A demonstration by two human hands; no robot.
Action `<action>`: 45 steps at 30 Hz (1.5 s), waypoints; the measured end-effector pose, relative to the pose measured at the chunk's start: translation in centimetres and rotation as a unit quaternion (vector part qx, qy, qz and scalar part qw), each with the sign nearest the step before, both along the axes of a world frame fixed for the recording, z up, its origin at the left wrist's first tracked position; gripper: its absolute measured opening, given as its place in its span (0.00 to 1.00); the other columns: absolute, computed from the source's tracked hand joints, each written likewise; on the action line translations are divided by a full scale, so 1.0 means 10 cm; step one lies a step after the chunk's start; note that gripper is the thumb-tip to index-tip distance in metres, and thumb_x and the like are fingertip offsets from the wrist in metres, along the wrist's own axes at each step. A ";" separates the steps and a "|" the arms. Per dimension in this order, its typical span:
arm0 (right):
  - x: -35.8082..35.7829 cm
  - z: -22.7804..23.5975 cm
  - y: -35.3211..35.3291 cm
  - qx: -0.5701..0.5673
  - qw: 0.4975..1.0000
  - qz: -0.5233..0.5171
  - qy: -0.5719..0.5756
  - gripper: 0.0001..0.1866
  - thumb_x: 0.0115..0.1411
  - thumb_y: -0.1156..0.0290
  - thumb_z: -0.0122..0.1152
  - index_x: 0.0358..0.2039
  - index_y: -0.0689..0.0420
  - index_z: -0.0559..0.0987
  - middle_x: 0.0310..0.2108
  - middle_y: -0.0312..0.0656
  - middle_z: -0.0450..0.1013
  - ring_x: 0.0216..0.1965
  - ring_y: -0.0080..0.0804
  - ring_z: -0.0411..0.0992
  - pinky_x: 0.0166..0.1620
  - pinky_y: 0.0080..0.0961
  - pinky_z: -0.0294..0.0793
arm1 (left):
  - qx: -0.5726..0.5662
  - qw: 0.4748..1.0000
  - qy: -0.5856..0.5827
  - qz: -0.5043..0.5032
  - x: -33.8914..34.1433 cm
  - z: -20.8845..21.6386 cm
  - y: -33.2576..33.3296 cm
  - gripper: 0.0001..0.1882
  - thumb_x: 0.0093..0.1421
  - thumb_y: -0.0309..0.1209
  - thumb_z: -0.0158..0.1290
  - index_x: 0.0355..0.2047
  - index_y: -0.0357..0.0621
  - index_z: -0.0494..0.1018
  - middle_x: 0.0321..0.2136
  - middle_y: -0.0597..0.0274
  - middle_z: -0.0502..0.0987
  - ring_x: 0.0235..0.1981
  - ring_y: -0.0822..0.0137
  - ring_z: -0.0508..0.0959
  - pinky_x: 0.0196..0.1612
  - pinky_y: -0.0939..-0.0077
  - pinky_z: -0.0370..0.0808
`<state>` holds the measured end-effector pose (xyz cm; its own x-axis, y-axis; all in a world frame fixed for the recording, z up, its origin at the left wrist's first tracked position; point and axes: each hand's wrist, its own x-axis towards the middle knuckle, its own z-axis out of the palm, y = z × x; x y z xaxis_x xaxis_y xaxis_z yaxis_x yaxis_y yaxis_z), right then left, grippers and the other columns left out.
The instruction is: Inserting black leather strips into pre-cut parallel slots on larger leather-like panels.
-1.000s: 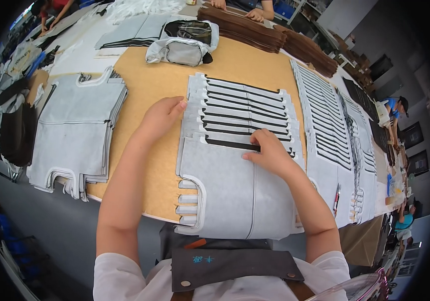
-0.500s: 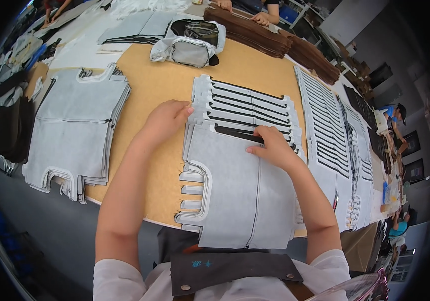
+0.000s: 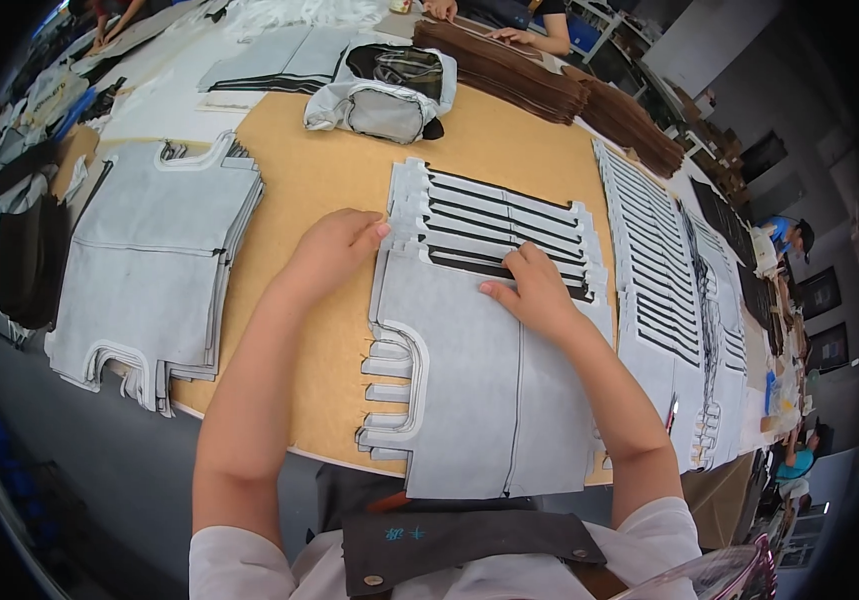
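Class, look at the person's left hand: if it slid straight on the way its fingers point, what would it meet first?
The left hand points right, fingertips already at the edge of the grey slotted panel; it would probably ride onto those black-slotted strips first.

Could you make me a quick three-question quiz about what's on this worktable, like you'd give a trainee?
1. True or false: both hands rest on the grey panel in front of the person.
2. Which side of the table holds the grey stack: the person's left or right?
3. What lies along the far edge: A) brown stacks, B) red boxes, C) glass jars?

Key: 1 true, the left hand at its edge, the right hand on top; 2 left; 3 A.
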<state>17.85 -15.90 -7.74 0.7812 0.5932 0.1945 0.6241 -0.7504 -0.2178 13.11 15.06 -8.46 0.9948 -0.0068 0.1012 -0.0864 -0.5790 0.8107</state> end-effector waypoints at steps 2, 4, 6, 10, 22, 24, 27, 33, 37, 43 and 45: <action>0.03 0.03 0.04 0.005 1.000 -0.016 0.001 0.27 0.56 0.47 0.66 0.29 0.63 0.74 0.31 0.49 0.70 0.37 0.48 0.70 0.42 0.39 0.70 | -0.002 1.000 -0.021 -0.002 0.01 0.02 0.00 0.23 0.68 0.43 0.47 0.49 0.34 0.76 0.46 0.46 0.78 0.50 0.50 0.76 0.54 0.62 0.71; -0.01 0.12 0.13 -0.038 0.988 -0.120 0.090 0.29 0.56 0.44 0.64 0.26 0.63 0.75 0.29 0.49 0.72 0.35 0.48 0.71 0.40 0.39 0.71 | -0.023 1.000 -0.003 -0.001 0.00 0.01 -0.02 0.23 0.68 0.43 0.47 0.49 0.34 0.76 0.46 0.46 0.78 0.50 0.50 0.76 0.54 0.62 0.71; -0.01 0.30 0.21 -0.051 0.984 -0.134 0.103 0.29 0.57 0.43 0.63 0.26 0.63 0.75 0.28 0.50 0.73 0.34 0.48 0.72 0.39 0.39 0.71 | -0.044 0.999 0.015 0.003 0.01 0.00 -0.01 0.23 0.69 0.43 0.47 0.49 0.33 0.76 0.46 0.45 0.78 0.50 0.50 0.76 0.54 0.62 0.71; 0.31 0.14 0.08 -0.010 0.998 -0.059 0.014 0.30 0.58 0.42 0.61 0.25 0.63 0.75 0.28 0.50 0.72 0.34 0.49 0.71 0.39 0.41 0.71 | -0.005 1.000 -0.027 -0.008 0.03 -0.02 -0.02 0.24 0.68 0.44 0.47 0.48 0.33 0.76 0.46 0.45 0.79 0.50 0.49 0.76 0.54 0.62 0.71; 0.43 0.35 0.23 -0.022 0.992 -0.118 0.024 0.31 0.60 0.40 0.57 0.27 0.61 0.77 0.21 0.49 0.75 0.28 0.50 0.76 0.34 0.41 0.73 | -0.008 1.000 -0.030 0.004 0.05 0.00 0.00 0.22 0.67 0.42 0.49 0.47 0.34 0.77 0.45 0.45 0.79 0.49 0.48 0.76 0.53 0.61 0.71; 0.51 0.37 0.28 -0.051 0.985 -0.148 0.077 0.30 0.61 0.41 0.58 0.29 0.62 0.79 0.27 0.51 0.77 0.33 0.49 0.76 0.37 0.41 0.73 | -0.002 1.000 -0.024 -0.005 0.06 -0.02 0.01 0.22 0.67 0.42 0.49 0.47 0.34 0.77 0.44 0.45 0.79 0.49 0.48 0.76 0.53 0.61 0.71; 0.58 0.17 0.25 -0.090 0.990 -0.075 0.074 0.32 0.61 0.41 0.58 0.35 0.65 0.81 0.42 0.54 0.75 0.48 0.48 0.73 0.46 0.39 0.72 | -0.016 1.000 -0.023 0.005 0.06 -0.03 0.01 0.22 0.67 0.42 0.49 0.47 0.34 0.77 0.44 0.45 0.79 0.49 0.48 0.76 0.53 0.61 0.71; 0.60 0.44 0.36 -0.097 0.971 -0.136 0.172 0.35 0.57 0.37 0.60 0.32 0.65 0.81 0.33 0.55 0.77 0.37 0.49 0.76 0.42 0.38 0.74 | -0.002 1.000 -0.021 0.004 0.06 -0.02 0.04 0.20 0.68 0.39 0.49 0.50 0.34 0.76 0.45 0.47 0.79 0.49 0.52 0.77 0.54 0.65 0.71; 0.69 0.59 0.37 -0.038 0.976 -0.145 0.158 0.34 0.58 0.38 0.59 0.31 0.64 0.81 0.33 0.55 0.78 0.37 0.49 0.76 0.41 0.39 0.74 | -0.010 1.000 -0.018 -0.002 0.07 0.00 0.02 0.20 0.69 0.39 0.49 0.50 0.35 0.76 0.45 0.47 0.79 0.49 0.52 0.77 0.53 0.65 0.71; 0.85 0.12 0.24 -0.095 0.986 -0.113 0.077 0.35 0.57 0.37 0.60 0.33 0.65 0.80 0.35 0.55 0.77 0.39 0.48 0.76 0.43 0.38 0.74 | -0.010 1.000 -0.017 -0.002 0.08 -0.01 0.04 0.19 0.69 0.39 0.48 0.50 0.36 0.76 0.44 0.48 0.79 0.48 0.53 0.77 0.52 0.65 0.71; 0.80 0.21 0.28 -0.069 0.977 -0.152 0.131 0.36 0.56 0.36 0.60 0.33 0.65 0.80 0.33 0.54 0.77 0.38 0.49 0.76 0.42 0.38 0.74 | -0.011 1.000 -0.008 -0.004 0.05 0.00 0.04 0.20 0.69 0.39 0.48 0.50 0.35 0.76 0.44 0.48 0.79 0.48 0.53 0.77 0.53 0.65 0.71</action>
